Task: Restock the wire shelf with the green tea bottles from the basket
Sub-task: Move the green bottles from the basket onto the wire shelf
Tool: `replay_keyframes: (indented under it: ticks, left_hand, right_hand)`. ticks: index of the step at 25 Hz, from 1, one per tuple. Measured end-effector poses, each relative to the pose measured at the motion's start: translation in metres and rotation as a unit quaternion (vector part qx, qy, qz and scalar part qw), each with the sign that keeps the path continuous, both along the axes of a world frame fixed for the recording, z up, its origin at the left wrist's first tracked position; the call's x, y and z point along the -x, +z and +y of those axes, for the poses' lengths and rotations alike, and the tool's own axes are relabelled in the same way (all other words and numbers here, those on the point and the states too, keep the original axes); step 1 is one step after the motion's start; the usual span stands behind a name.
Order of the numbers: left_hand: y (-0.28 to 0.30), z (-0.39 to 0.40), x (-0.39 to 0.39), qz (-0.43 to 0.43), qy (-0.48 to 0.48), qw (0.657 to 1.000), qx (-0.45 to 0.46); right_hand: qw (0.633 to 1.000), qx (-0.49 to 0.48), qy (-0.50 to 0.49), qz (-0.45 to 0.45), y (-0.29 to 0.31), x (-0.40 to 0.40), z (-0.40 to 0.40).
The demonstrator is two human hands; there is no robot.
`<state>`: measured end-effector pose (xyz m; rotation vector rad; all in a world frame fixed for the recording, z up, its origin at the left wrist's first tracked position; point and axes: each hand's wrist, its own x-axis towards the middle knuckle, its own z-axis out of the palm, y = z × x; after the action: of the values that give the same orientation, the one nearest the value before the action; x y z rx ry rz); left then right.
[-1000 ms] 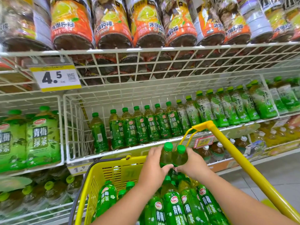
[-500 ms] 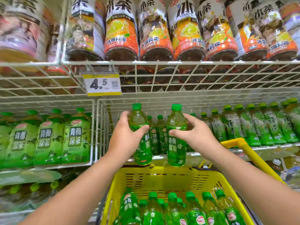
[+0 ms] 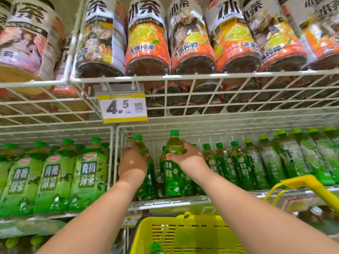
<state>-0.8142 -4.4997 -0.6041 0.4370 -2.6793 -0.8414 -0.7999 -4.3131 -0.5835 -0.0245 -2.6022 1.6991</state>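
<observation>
Head view: each hand's grip, left (image 3: 132, 163) and right (image 3: 189, 158), closes around a green tea bottle (image 3: 172, 173) on the wire shelf (image 3: 170, 201).

Both forearms bare, no sleeves, hands (image 3: 133, 163) ungloved.

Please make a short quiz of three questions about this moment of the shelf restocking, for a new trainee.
1. True or false: each of the hands holds one green tea bottle.
2. Which number shows on the price tag? A) 9 B) 4.5 C) 6
3. Fill in: the basket is coloured ____.

Key:
1. True. The left hand grips the left bottle and the right hand the right bottle, both at the wire shelf.
2. B
3. yellow
</observation>
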Motion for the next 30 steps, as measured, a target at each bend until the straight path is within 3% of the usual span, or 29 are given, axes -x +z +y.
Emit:
replay_keyframes:
  ticks: [5, 16, 18, 22, 27, 30]
  left_hand:
    - [-0.033, -0.006, 0.016, -0.029, -0.002, 0.999, -0.032]
    - [-0.059, -0.019, 0.039, 0.01, -0.005, 0.997, -0.081]
    - [-0.061, -0.018, 0.035, -0.007, -0.002, 1.0, -0.025]
    - [-0.055, -0.011, 0.036, -0.041, 0.013, 0.979, 0.201]
    - [-0.061, -0.008, 0.037, -0.016, -0.001, 0.978, 0.209]
    - [-0.078, -0.01, 0.036, -0.07, -0.019, 0.971, 0.229]
  right_hand:
    - [0.999, -0.027, -0.009, -0.022, -0.034, 0.022, -0.011]
    - [0.996, -0.014, -0.082, -0.028, -0.062, 0.026, -0.007]
    - [0.995, -0.027, -0.092, -0.019, -0.066, 0.026, -0.009]
    - [0.996, -0.044, -0.081, 0.006, -0.081, 0.03, -0.016]
    - [0.997, -0.043, -0.07, 0.016, -0.087, 0.037, -0.012]
    - [0.997, -0.043, -0.053, 0.025, -0.089, 0.037, -0.015]
